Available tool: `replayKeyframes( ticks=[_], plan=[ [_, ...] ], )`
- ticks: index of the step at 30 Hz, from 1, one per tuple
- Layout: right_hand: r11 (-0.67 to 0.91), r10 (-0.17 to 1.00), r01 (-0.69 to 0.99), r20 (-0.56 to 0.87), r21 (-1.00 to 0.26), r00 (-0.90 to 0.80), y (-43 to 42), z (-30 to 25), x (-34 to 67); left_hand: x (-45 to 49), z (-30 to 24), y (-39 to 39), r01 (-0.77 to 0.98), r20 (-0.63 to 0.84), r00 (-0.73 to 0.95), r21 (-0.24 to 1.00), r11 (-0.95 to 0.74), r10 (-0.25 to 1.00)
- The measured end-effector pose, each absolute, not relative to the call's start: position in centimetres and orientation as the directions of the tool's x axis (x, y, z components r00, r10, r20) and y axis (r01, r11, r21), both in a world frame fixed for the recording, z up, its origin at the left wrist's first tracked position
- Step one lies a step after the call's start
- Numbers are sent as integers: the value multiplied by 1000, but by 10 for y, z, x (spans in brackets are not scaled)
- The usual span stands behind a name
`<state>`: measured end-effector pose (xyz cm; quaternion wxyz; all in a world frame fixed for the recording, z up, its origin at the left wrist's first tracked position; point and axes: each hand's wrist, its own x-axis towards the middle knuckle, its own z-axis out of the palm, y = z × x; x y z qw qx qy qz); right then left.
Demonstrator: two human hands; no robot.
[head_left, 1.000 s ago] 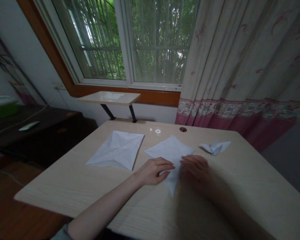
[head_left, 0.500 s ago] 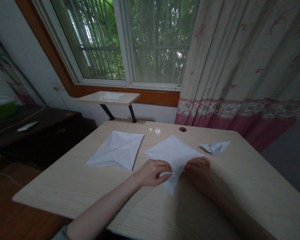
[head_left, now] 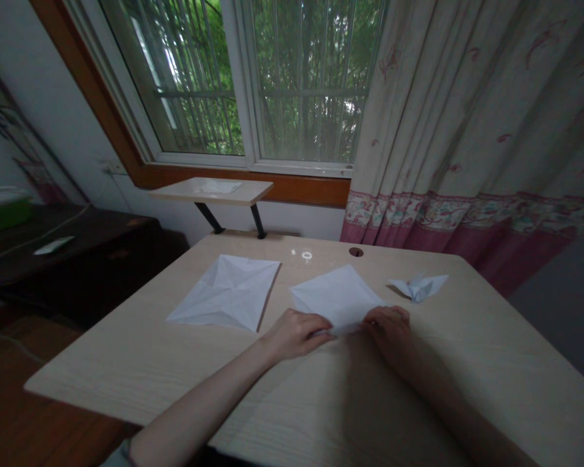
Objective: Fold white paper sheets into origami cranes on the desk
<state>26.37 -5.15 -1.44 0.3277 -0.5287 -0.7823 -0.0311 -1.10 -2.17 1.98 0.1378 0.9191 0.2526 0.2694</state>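
A white sheet of paper (head_left: 335, 295) lies folded on the light wooden table (head_left: 321, 402) in front of me. My left hand (head_left: 296, 334) pinches its near left edge with curled fingers. My right hand (head_left: 389, 327) presses and holds its near right edge. The sheet's near corner is no longer visible; it appears folded under or back. A second creased white sheet (head_left: 228, 292) lies flat to the left, apart from both hands. A small folded paper figure (head_left: 420, 285) sits to the right.
A small raised shelf (head_left: 214, 190) stands at the table's far edge under the window. A cable hole (head_left: 355, 251) is in the tabletop. A dark cabinet (head_left: 53, 253) stands to the left, and a curtain (head_left: 467, 130) hangs at the right.
The pointed near corner of the sheet that reached toward me has gone from view, folded away. Both hands have closed in on the sheet's near edge.
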Motion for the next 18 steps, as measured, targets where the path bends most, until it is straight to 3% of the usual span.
replayKeyframes(
  ticks=[7,13,16,18],
  plan=[
    [411,845,844,491,-344,-211,-52,-12,262,-9,21,-20,575,383,603,401,-714,700],
    [381,871,848,452,-368,-195,-50,-17,263,-8,18,-19,612,382,499,480,-628,778],
    [369,874,855,449,-365,-186,-49,-21,262,-7,17,-19,572,437,483,499,-651,759],
    [369,873,856,452,-362,-185,-49,-25,262,-7,16,-19,536,536,503,422,-731,678]
  ],
)
